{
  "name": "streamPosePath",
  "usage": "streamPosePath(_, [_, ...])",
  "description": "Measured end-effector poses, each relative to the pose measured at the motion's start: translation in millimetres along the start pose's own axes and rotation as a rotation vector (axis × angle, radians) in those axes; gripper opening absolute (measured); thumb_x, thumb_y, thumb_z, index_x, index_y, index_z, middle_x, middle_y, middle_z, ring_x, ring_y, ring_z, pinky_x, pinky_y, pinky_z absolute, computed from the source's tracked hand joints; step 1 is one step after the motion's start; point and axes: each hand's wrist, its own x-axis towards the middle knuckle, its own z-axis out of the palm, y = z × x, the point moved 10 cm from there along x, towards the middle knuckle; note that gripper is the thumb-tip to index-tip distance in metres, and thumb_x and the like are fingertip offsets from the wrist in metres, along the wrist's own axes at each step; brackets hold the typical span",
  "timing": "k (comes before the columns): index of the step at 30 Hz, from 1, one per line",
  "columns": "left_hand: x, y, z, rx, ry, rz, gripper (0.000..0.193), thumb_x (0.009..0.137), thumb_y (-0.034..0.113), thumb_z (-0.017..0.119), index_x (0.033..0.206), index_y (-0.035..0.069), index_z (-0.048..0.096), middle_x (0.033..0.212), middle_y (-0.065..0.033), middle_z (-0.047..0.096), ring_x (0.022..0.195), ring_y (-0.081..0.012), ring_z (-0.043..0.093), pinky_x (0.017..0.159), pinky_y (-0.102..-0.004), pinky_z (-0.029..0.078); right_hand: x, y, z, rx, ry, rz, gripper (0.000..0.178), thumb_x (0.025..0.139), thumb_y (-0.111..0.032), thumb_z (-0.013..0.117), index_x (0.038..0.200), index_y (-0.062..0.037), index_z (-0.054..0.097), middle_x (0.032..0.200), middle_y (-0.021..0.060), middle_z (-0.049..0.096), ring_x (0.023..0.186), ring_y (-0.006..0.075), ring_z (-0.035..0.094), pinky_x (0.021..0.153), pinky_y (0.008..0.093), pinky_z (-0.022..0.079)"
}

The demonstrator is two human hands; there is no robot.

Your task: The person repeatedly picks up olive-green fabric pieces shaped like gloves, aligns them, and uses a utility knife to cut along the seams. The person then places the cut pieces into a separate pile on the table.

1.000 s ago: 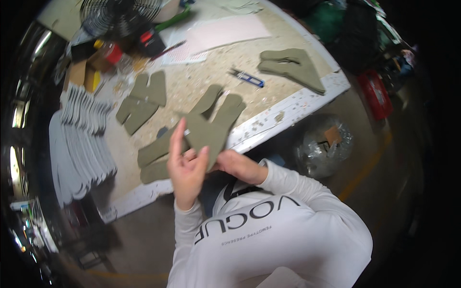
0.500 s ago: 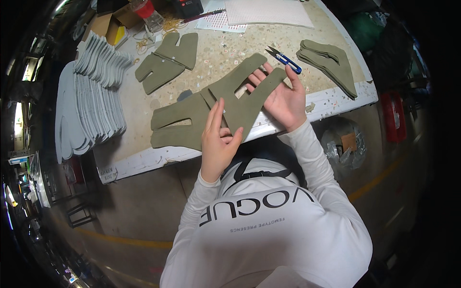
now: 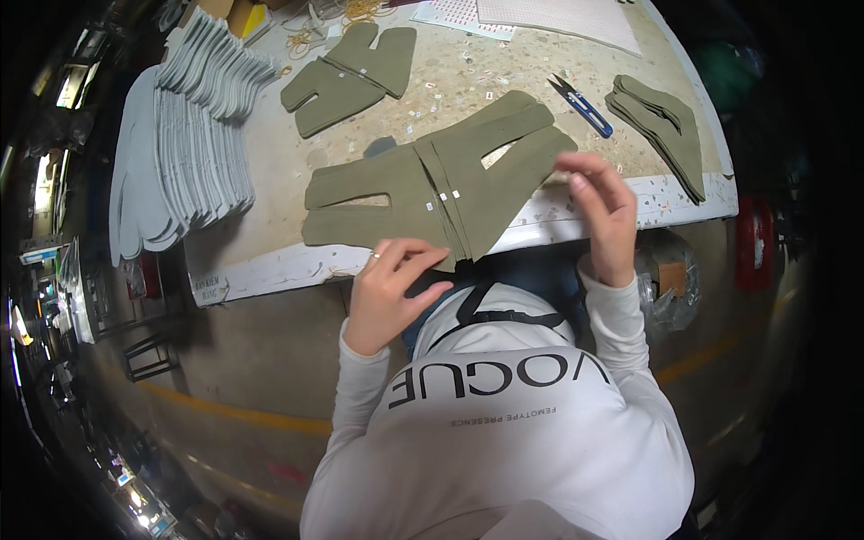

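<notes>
On the table (image 3: 270, 261) two joined olive pieces (image 3: 432, 193) lie under two open hands.

Olive-green forked suede cut pieces (image 3: 432, 193) carry small white tags. The fanned stack of foam cutouts (image 3: 184, 135) is pale grey; the thread snips (image 3: 583, 106) have blue handles.

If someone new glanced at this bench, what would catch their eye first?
Most likely the olive-green cut fabric pieces lying flat at the table's near edge, with the left hand touching their near tip and the right hand raised beside them. Next, the tall fanned stack of grey cut pieces at far left.
</notes>
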Motion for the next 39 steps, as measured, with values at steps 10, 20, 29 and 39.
streamPosePath(10, [-20,-19,-35,-0.094,0.361,-0.16,0.015,0.075,-0.004,0.074,0.088,0.003,0.073,0.082,-0.0086,0.069,0.069,-0.0175,0.065,0.061,-0.0277,0.052,-27,35,122,0.241,-0.462,0.365,0.034,0.103,-0.02,0.05,0.133,-0.0037,0.053,0.1,0.0067,0.064,0.078,0.0086,0.062,0.069,0.0207,0.051])
streamPosePath(20, [-56,-35,69,-1.42,-0.213,-0.613,0.06,0.107,0.044,0.026,0.136,-0.005,0.045,0.115,-0.0185,0.063,0.106,-0.023,0.064,0.092,-0.0317,0.051,-20,31,153,0.034,-0.551,0.257,0.042,0.086,-0.003,0.067,0.127,-0.0029,0.06,0.097,0.0066,0.063,0.064,0.0059,0.056,0.058,0.022,0.047])
streamPosePath(29, [-5,-74,25,-1.967,0.359,-0.531,0.069,0.101,0.043,0.039,0.152,0.002,0.018,0.155,-0.0183,0.027,0.142,-0.0302,0.029,0.116,-0.0461,0.027,-37,17,137,0.046,-0.542,0.214,0.058,0.085,0.005,0.065,0.141,-0.0033,0.049,0.138,0.0091,0.045,0.072,0.0016,0.048,0.064,0.0167,0.042])
streamPosePath(39, [8,-115,-7,-1.642,0.531,-0.467,0.06,0.101,0.027,0.039,0.151,0.0,0.021,0.155,-0.0238,0.025,0.144,-0.0364,0.026,0.12,-0.0487,0.021,-30,35,104,-0.053,-0.326,0.139,0.046,0.081,0.005,0.066,0.125,-0.0062,0.063,0.101,0.0052,0.055,0.068,0.0066,0.055,0.059,0.02,0.046])
